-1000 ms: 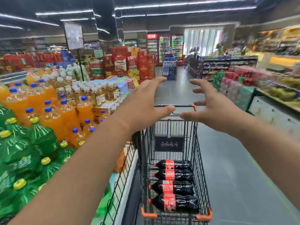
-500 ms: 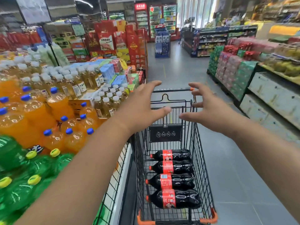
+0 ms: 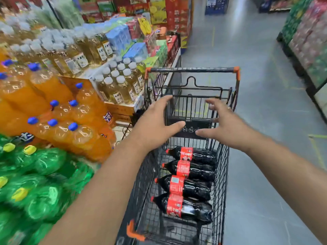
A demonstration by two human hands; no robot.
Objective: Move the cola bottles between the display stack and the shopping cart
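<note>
Bottles [image 3: 194, 187] of cola, four, lie side by side in the cart [image 3: 192, 70], caps pointing left. Left hand [image 3: 155, 124] and right hand [image 3: 228, 127] hover over the cart's far end, each grip apart, fingers spread, holding nothing. Orange bottles [image 3: 53, 106] and green bottles [image 3: 44, 183] stack just left of the cart.

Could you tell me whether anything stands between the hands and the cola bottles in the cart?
Nothing visible does. The left hand and right hand are open above the cart, whose top is open; the four cola bottles lie uncovered on its floor below.
</note>
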